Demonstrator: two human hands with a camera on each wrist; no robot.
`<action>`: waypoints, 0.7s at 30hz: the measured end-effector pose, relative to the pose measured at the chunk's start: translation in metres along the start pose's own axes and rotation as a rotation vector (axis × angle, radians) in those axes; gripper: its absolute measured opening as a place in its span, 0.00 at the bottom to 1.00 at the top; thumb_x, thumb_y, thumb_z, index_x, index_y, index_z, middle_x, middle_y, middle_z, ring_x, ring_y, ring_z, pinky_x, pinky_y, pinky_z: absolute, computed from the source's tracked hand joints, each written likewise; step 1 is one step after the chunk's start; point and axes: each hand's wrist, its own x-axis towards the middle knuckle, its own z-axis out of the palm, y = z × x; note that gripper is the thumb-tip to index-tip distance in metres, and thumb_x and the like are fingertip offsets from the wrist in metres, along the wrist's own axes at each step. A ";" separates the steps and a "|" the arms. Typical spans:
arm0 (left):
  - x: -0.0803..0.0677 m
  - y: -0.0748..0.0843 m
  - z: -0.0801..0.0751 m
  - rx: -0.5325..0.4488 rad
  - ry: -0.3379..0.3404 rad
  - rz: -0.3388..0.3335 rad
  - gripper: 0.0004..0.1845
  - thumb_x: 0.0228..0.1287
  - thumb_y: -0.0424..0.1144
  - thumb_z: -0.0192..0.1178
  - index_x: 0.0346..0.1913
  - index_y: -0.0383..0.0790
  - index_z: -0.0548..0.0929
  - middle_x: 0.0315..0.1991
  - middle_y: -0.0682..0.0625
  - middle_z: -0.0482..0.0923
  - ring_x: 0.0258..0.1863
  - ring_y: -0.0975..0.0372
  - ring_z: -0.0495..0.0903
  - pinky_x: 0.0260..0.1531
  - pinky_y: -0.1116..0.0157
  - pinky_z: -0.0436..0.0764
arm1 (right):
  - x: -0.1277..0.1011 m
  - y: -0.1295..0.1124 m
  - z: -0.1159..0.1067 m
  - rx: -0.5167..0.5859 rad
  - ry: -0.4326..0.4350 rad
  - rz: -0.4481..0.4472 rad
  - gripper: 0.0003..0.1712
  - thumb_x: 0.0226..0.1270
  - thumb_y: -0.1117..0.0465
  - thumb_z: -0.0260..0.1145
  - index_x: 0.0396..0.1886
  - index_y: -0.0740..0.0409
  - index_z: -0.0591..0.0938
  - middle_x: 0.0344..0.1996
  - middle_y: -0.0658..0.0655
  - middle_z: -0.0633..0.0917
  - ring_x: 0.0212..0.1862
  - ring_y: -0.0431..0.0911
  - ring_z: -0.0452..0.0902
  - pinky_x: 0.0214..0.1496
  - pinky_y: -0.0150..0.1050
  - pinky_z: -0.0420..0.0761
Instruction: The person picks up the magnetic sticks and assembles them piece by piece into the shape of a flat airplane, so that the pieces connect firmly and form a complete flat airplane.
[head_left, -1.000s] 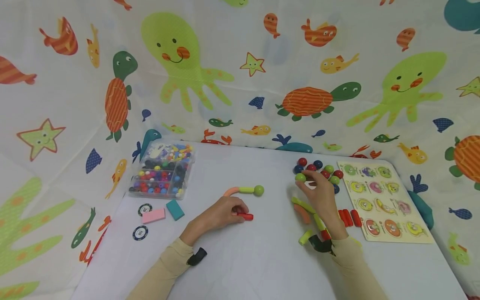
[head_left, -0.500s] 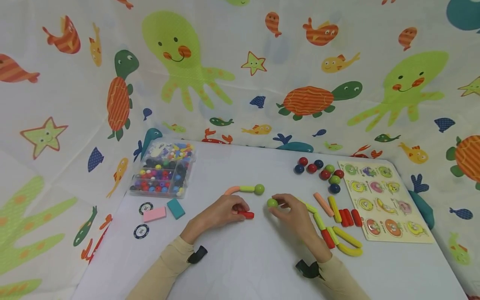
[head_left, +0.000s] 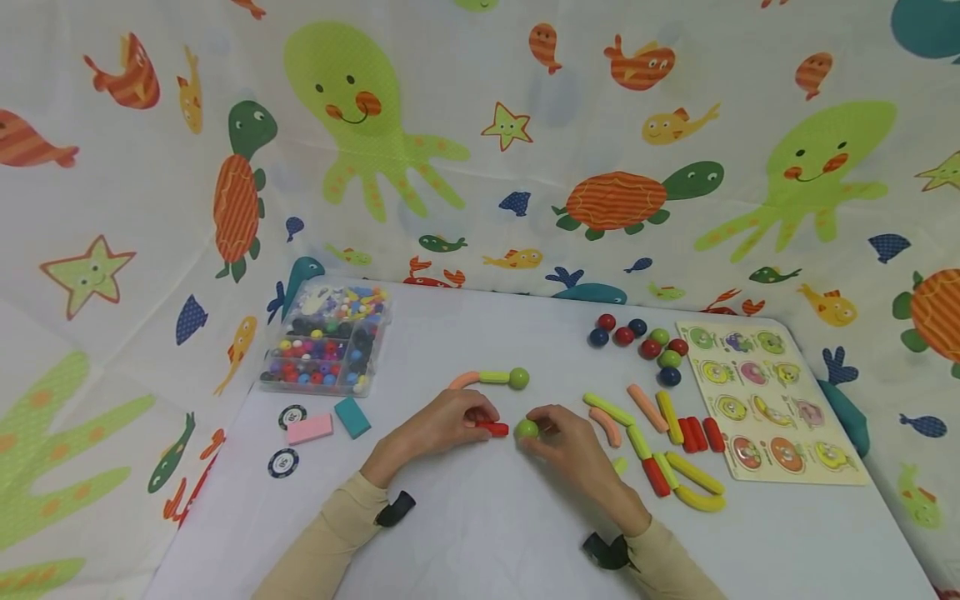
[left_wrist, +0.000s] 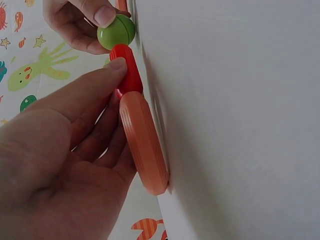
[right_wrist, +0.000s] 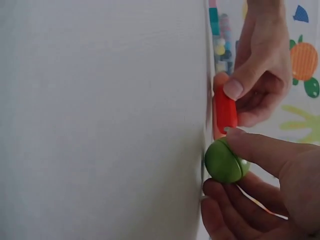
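My left hand (head_left: 453, 421) pinches a red magnetic stick (head_left: 493, 429) low over the table. In the left wrist view an orange curved stick (left_wrist: 142, 145) seems to meet the near end of that red stick. My right hand (head_left: 573, 446) pinches a green ball (head_left: 527, 428) at the red stick's other end. From the right wrist view, a metal tip shows at that end, close to the ball; whether they touch I cannot tell. Behind my left hand lies a row: a curved orange stick (head_left: 465, 380), a light green stick (head_left: 493, 377) and another green ball (head_left: 519, 378).
Several red, blue and green balls (head_left: 649, 348) lie at the back right, beside a wooden fruit puzzle board (head_left: 720, 433). Loose sticks (head_left: 643, 442) spread right of my right hand. A clear bead box (head_left: 322, 342), pink block (head_left: 309, 429), teal block (head_left: 352, 418) and chips (head_left: 283, 462) sit left.
My right hand has carried the green ball left and toward me, from the ball group to the red stick's end. The left hand has stayed in place, pinching the red stick.
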 end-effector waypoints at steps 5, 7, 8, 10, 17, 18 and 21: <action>0.000 -0.001 0.000 -0.005 -0.001 -0.003 0.10 0.61 0.32 0.72 0.46 0.40 0.87 0.40 0.52 0.85 0.35 0.67 0.81 0.42 0.70 0.81 | 0.000 0.002 0.003 -0.015 -0.002 0.004 0.21 0.58 0.58 0.79 0.50 0.52 0.84 0.42 0.46 0.87 0.43 0.40 0.83 0.49 0.37 0.84; 0.000 -0.001 0.000 -0.002 0.001 0.001 0.10 0.61 0.32 0.72 0.46 0.40 0.87 0.40 0.52 0.86 0.35 0.68 0.81 0.42 0.70 0.81 | 0.001 0.002 0.003 -0.017 -0.001 -0.003 0.21 0.58 0.58 0.79 0.50 0.52 0.84 0.42 0.46 0.87 0.43 0.40 0.83 0.49 0.37 0.84; 0.000 -0.001 0.001 0.000 0.002 0.004 0.11 0.61 0.32 0.72 0.46 0.40 0.87 0.40 0.52 0.86 0.35 0.68 0.81 0.42 0.70 0.81 | 0.001 0.002 0.003 -0.020 -0.002 -0.008 0.21 0.57 0.58 0.79 0.50 0.52 0.84 0.42 0.46 0.87 0.43 0.40 0.83 0.49 0.37 0.84; 0.001 -0.002 0.001 0.000 0.002 0.009 0.11 0.61 0.32 0.72 0.46 0.40 0.87 0.40 0.52 0.86 0.35 0.68 0.81 0.42 0.70 0.81 | 0.001 0.002 0.004 -0.023 -0.001 -0.013 0.21 0.57 0.58 0.79 0.50 0.53 0.84 0.42 0.46 0.87 0.43 0.40 0.82 0.49 0.37 0.84; 0.001 -0.002 0.001 0.000 -0.001 0.022 0.11 0.61 0.32 0.72 0.46 0.40 0.87 0.40 0.51 0.86 0.35 0.68 0.81 0.42 0.70 0.81 | 0.001 0.000 0.007 -0.016 -0.009 -0.018 0.21 0.58 0.57 0.79 0.51 0.53 0.85 0.43 0.45 0.86 0.44 0.40 0.81 0.50 0.37 0.83; 0.001 -0.002 0.001 -0.001 -0.002 0.023 0.11 0.61 0.32 0.72 0.46 0.39 0.87 0.40 0.51 0.86 0.35 0.68 0.81 0.42 0.70 0.81 | 0.001 0.000 0.007 -0.012 -0.007 -0.026 0.21 0.58 0.57 0.79 0.51 0.54 0.85 0.43 0.45 0.86 0.44 0.41 0.82 0.50 0.37 0.84; 0.001 -0.002 0.001 -0.002 -0.003 0.020 0.10 0.61 0.32 0.72 0.46 0.40 0.87 0.40 0.51 0.86 0.35 0.69 0.81 0.41 0.70 0.81 | 0.002 -0.001 0.009 -0.014 0.002 -0.047 0.21 0.58 0.57 0.79 0.50 0.53 0.85 0.43 0.45 0.87 0.44 0.41 0.82 0.49 0.38 0.84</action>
